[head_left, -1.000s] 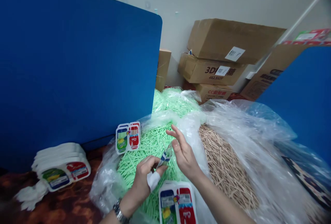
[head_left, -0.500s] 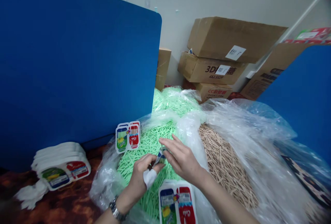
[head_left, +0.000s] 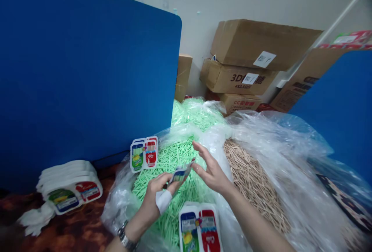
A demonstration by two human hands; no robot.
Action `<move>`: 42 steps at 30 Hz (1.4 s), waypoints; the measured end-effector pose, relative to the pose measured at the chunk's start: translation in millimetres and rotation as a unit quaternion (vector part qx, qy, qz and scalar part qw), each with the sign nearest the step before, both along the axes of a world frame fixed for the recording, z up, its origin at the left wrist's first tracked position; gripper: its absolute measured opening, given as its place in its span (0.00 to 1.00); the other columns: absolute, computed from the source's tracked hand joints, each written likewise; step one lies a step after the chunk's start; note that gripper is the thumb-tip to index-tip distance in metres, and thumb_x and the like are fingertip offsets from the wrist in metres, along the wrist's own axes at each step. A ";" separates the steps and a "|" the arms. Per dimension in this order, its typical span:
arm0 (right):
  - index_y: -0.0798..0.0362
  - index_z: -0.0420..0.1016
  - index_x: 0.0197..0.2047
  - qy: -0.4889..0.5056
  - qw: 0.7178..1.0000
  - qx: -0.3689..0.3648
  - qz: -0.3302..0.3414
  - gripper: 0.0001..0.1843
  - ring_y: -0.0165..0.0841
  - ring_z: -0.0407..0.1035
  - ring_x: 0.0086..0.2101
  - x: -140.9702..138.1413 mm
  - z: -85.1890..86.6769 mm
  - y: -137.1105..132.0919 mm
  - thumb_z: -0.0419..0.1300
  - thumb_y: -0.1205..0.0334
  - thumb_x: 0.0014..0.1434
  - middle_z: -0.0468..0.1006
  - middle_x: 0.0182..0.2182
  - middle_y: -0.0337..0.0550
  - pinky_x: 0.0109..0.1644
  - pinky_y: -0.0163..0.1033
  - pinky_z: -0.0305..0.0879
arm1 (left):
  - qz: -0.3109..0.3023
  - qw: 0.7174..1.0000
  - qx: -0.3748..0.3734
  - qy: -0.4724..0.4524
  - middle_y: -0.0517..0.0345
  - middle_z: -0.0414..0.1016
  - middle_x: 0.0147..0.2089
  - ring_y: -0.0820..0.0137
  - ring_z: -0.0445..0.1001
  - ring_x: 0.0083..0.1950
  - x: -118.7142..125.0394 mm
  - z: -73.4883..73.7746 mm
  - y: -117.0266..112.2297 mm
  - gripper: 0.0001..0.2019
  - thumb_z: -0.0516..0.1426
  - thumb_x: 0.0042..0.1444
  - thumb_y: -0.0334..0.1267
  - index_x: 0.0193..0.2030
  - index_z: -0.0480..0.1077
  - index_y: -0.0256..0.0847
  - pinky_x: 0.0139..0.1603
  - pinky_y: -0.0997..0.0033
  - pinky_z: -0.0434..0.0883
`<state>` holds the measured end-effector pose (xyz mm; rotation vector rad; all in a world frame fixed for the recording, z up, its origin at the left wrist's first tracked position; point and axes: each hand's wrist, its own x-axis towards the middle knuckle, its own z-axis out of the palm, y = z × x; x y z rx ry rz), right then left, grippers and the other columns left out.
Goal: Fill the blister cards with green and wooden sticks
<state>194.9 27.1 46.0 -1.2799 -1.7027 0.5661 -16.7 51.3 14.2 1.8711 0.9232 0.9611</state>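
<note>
Two bare hands work above one heap of thin pale-green sticks (head_left: 174, 153) in clear plastic. The left hand (head_left: 152, 197), with one white wrap at the base of the thumb and one metal-banded watch (head_left: 126, 236) on its wrist, pinches one small printed card (head_left: 179, 175) with a white edge and blue and red areas. That card is tilted, above the green heap and between the two hands. The right hand (head_left: 213, 176) is wide, thumb and fingers apart, just beside the card's far end; whether it touches, I cannot tell.

Three groups of white-edged, two-panel printed packs lie around: one front stack (head_left: 200, 228) near the wrists, one overlapping set (head_left: 143, 155) of at least two at the green heap's left edge, and one thick stack (head_left: 69, 190) farther left, on the reddish-brown patterned surface (head_left: 84, 228). How many each stack contains cannot be counted. One heap of thin brown sticks (head_left: 255, 186) lies to the right in clear plastic. Behind, three brown cardboard boxes (head_left: 223, 77) are piled up; two blue panels (head_left: 87, 69) flank the scene.
</note>
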 end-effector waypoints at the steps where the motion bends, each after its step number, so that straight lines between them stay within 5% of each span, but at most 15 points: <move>1: 0.48 0.55 0.64 0.056 0.997 -0.046 0.020 0.31 0.42 0.62 0.57 2.4 -6.2 1.8 0.58 0.53 0.60 0.66 0.59 0.53 0.57 0.52 0.62 | -0.001 0.999 -0.031 -0.023 0.57 0.74 0.27 0.68 0.70 0.29 -0.2 -1.5 0.6 0.09 0.55 0.58 0.37 0.30 0.73 0.37 0.31 0.72 0.67; 4: 0.52 0.69 0.48 0.208 0.965 -0.148 0.057 0.19 0.37 0.74 0.40 -0.1 -23.9 2.5 0.59 0.49 0.58 0.78 0.40 0.46 0.43 0.43 0.71 | -0.020 0.985 -0.129 -0.111 0.54 0.77 0.32 0.65 0.74 0.33 1.5 -8.2 3.5 0.09 0.55 0.59 0.40 0.38 0.74 0.37 0.34 0.70 0.71; 7: 0.53 0.69 0.35 0.282 0.945 -0.159 0.035 0.15 0.31 0.72 0.29 -11.3 -31.8 -1.5 0.61 0.50 0.57 0.75 0.28 0.38 0.34 0.37 0.70 | -0.030 0.970 -0.174 -0.166 0.53 0.79 0.38 0.62 0.76 0.40 5.8 -12.5 6.0 0.13 0.60 0.54 0.38 0.46 0.72 0.37 0.41 0.67 0.73; 12: 0.53 0.69 0.36 0.301 0.936 -0.171 0.067 0.13 0.32 0.72 0.31 -20.8 -26.6 -4.7 0.63 0.52 0.55 0.74 0.29 0.37 0.38 0.41 0.72 | 0.024 0.973 -0.173 -0.148 0.53 0.79 0.34 0.65 0.76 0.34 11.2 -9.5 5.7 0.12 0.64 0.50 0.38 0.39 0.71 0.36 0.34 0.69 0.73; 17: 0.53 0.67 0.36 0.316 0.932 -0.172 0.029 0.16 0.31 0.71 0.28 -19.4 -27.3 -3.2 0.62 0.49 0.55 0.72 0.27 0.36 0.32 0.40 0.74 | 0.022 0.966 -0.183 -0.181 0.52 0.80 0.36 0.64 0.77 0.37 10.5 -10.3 6.1 0.13 0.64 0.48 0.37 0.41 0.72 0.36 0.38 0.68 0.74; 21: 0.53 0.68 0.35 0.313 0.935 -0.166 0.028 0.15 0.29 0.70 0.28 -22.1 -30.2 -2.7 0.63 0.50 0.55 0.72 0.27 0.36 0.32 0.37 0.73 | 0.020 0.970 -0.182 -0.159 0.55 0.79 0.30 0.68 0.75 0.29 8.8 -15.7 8.8 0.09 0.62 0.51 0.38 0.36 0.74 0.35 0.30 0.72 0.72; 29: 0.51 0.68 0.41 0.325 0.928 -0.181 0.009 0.16 0.33 0.72 0.30 -28.5 -26.7 -0.4 0.62 0.50 0.56 0.74 0.31 0.38 0.32 0.41 0.74 | 0.028 0.974 -0.161 -0.156 0.51 0.81 0.41 0.61 0.78 0.42 4.6 -22.7 11.6 0.13 0.61 0.53 0.40 0.43 0.74 0.36 0.44 0.63 0.74; 33: 0.50 0.65 0.53 0.232 0.966 -0.107 -0.029 0.21 0.37 0.71 0.43 -24.6 -31.3 1.2 0.58 0.51 0.59 0.75 0.43 0.46 0.45 0.43 0.72 | 0.077 0.980 -0.131 -0.127 0.50 0.82 0.41 0.58 0.78 0.42 -16.1 -20.9 30.9 0.13 0.61 0.52 0.40 0.42 0.75 0.36 0.44 0.60 0.74; 38: 0.51 0.69 0.49 0.023 0.994 -0.110 -0.005 0.14 0.35 0.72 0.38 -11.2 -33.8 -17.0 0.51 0.56 0.64 0.76 0.39 0.46 0.41 0.41 0.70 | 0.133 0.985 -0.084 -0.070 0.52 0.82 0.40 0.59 0.77 0.42 -48.8 -24.3 71.8 0.13 0.62 0.49 0.41 0.41 0.76 0.38 0.44 0.63 0.72; 42: 0.49 0.73 0.45 -0.260 0.957 -0.126 0.030 0.10 0.38 0.72 0.37 -2.6 -42.6 -42.9 0.56 0.59 0.60 0.76 0.37 0.45 0.39 0.41 0.68 | 0.171 0.979 -0.094 -0.062 0.51 0.81 0.35 0.60 0.76 0.35 -62.7 -37.0 96.5 0.16 0.63 0.46 0.46 0.36 0.76 0.35 0.34 0.66 0.71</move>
